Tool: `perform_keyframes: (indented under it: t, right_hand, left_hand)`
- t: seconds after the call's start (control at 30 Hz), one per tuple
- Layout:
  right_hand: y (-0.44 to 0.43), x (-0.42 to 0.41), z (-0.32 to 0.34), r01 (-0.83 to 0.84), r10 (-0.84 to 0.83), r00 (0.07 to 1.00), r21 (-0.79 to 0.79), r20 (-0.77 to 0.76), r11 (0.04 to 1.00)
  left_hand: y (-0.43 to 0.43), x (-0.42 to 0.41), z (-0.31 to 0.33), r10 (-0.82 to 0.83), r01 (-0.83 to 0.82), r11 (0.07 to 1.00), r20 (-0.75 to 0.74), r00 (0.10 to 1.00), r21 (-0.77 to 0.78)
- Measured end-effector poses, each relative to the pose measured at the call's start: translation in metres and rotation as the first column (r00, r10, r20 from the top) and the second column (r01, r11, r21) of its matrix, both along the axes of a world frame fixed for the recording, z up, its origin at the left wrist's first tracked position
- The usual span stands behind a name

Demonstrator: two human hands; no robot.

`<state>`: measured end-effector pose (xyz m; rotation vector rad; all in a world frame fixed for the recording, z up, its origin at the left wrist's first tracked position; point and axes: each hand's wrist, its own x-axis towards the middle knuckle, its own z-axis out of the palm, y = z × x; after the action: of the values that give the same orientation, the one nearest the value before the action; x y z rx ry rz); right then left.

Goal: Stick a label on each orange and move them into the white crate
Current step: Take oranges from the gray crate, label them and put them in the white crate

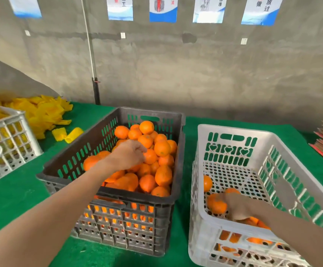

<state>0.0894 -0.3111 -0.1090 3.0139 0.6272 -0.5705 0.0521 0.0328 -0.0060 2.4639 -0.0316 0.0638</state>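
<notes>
Head view: black crate [147, 198] on the left, full of oranges [163, 175]. Left hand [127, 156] down inside, fingers curled round a top orange [150, 156] in the pile. White crate [234, 131] just beside it on the right, a few oranges at the bottom. Right hand [239, 208] low in there, touching a bottom orange [217, 207]; too blurry to tell if holding or spread. Green cloth [12, 199] under both crates.
</notes>
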Motion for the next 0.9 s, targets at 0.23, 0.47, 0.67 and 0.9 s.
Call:
perform_keyframes:
  t: [0.23, 0.47, 0.67, 0.9]
  right_hand:
    - [0.013, -0.009, 0.013, -0.097, -0.125, 0.848, 0.382, 0.516, 0.919]
    - [0.005, -0.007, 0.015, -0.121, -0.109, 0.832, 0.369, 0.545, 0.922]
    - [0.006, -0.01, 0.022, -0.143, -0.104, 0.817, 0.373, 0.568, 0.917]
    - [0.034, -0.078, 0.071, -0.442, -0.318, 0.679, 0.715, 0.662, 0.542]
  left_hand:
    - [-0.064, 0.05, -0.022, -0.231, 0.419, 0.716, -0.376, 0.897, 0.558]
    - [-0.081, 0.067, -0.052, -0.164, 0.476, 0.733, -0.553, 0.817, 0.486]
    - [-0.063, 0.08, -0.027, -0.036, 0.03, 0.999, -0.263, 0.964, -0.03]
    - [-0.072, -0.01, 0.033, -0.196, 0.296, 0.501, 0.226, 0.954, -0.814]
